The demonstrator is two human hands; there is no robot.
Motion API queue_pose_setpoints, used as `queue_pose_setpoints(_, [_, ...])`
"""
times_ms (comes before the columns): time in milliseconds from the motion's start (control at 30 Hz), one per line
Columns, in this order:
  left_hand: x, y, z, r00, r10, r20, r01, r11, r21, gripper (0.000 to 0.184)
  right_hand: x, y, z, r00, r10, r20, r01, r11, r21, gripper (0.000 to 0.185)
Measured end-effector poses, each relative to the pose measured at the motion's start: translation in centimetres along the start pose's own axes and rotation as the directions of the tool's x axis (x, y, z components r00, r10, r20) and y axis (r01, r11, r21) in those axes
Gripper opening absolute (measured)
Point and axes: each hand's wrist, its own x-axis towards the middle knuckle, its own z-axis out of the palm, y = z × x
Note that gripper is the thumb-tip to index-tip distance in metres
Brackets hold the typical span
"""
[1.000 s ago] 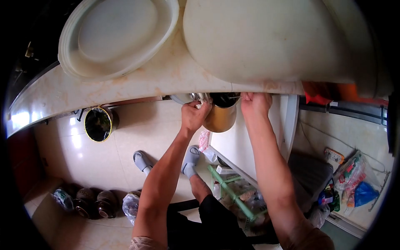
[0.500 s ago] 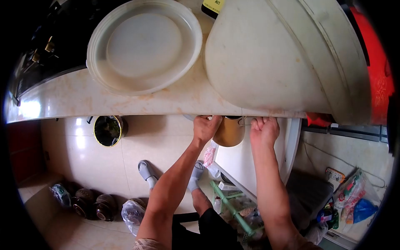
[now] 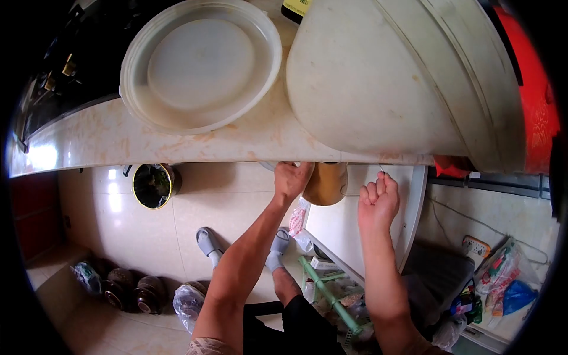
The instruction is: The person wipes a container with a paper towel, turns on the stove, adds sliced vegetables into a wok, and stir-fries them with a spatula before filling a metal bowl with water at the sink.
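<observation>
Near the centre of the frame, a gold-brown canister (image 3: 326,186) shows below the edge of the marbled countertop (image 3: 236,142), its upper part hidden by that edge. Just beside it on the frame's left is the left hand (image 3: 294,180), fingers curled; their tips are hidden, so I cannot tell whether they grasp anything. To the canister's right and apart from it, the right hand (image 3: 378,201) has its fingers folded in, thumb and forefinger pinching a thin metal piece (image 3: 381,169) whose upper end runs out of sight at the counter edge. Behind that hand, right of centre, is a white panel (image 3: 337,228). A round white plastic basin (image 3: 201,62) sits on the countertop at upper left, with a large off-white tub (image 3: 378,77) at upper right. At centre left, a yellow-rimmed bin (image 3: 155,186) stands on the tiled floor (image 3: 148,236); dark jars (image 3: 149,294) lie at lower left, and a power strip (image 3: 476,247) is at right
</observation>
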Motion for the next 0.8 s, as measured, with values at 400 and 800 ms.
queue_pose_setpoints(400, [0.2,0.7,0.4,0.998,0.054,0.016,-0.051,0.992,-0.119,0.036,0.1,2.4,-7.3,0.998,0.036,-0.041,-0.031,0.993,0.114,0.015])
queue_pose_setpoints(800, [-0.3,1.7,0.2,0.999,0.042,0.028,-0.041,0.999,-0.033,0.033,2.8,5.5,-11.4,0.985,0.169,0.041,-0.174,0.946,0.273,0.026])
